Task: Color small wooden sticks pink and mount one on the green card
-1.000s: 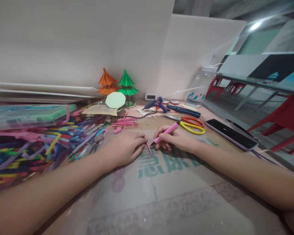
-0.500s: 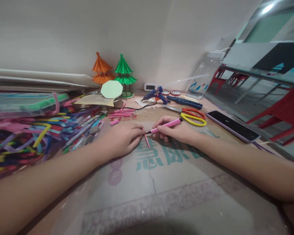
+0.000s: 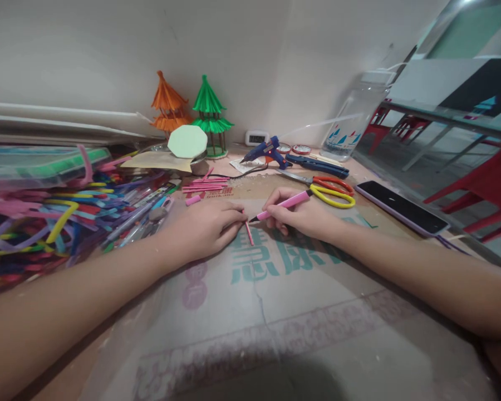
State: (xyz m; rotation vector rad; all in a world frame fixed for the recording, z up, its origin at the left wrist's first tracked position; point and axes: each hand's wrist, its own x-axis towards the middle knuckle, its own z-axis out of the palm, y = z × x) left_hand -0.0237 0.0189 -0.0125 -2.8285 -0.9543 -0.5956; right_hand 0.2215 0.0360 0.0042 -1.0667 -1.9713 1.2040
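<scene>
My left hand (image 3: 217,225) rests on the cardboard with its fingers closed on the upper end of a thin stick (image 3: 249,234). That stick is partly pink, and its lower end sticks out toward me. A pink marker (image 3: 287,203) is gripped in my right hand (image 3: 294,216), uncapped, its dark tip pointing left. The tip is right beside the stick; whether they touch, I cannot tell. Behind my left hand lies the pink marker cap (image 3: 193,200), and beyond it a small pile of pink sticks (image 3: 206,184).
Pipe cleaners (image 3: 67,211) heap at the left. Orange (image 3: 169,103) and green (image 3: 211,111) pagoda models stand at the wall, near a pale octagonal piece (image 3: 187,141). A glue gun (image 3: 264,150), scissors (image 3: 334,195), phone (image 3: 401,207) and water bottle (image 3: 346,122) lie or stand at right.
The marker tip has drawn slightly away from the stick. The whole view has shifted a little. Both hands keep their grips.
</scene>
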